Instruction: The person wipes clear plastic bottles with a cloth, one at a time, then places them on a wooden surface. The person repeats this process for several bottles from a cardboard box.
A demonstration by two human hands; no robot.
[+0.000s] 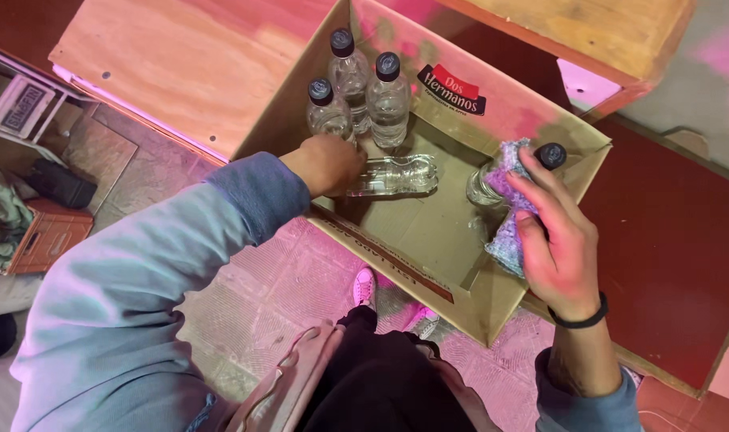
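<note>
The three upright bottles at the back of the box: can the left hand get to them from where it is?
Probably yes. The left hand grips the lying bottle right beside the three upright bottles, the cardboard box is open on top, and nothing stands between. It would have to let go first.

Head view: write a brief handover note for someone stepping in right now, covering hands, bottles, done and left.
Left hand: inside the cardboard box, gripping the lying clear bottle.
Right hand: holds a purple cloth against a capped bottle at the box's right corner.
Done: three capped bottles stand upright in the far corner.
Left: the lying bottle is not upright; the right bottle is not yet with the others.
</note>
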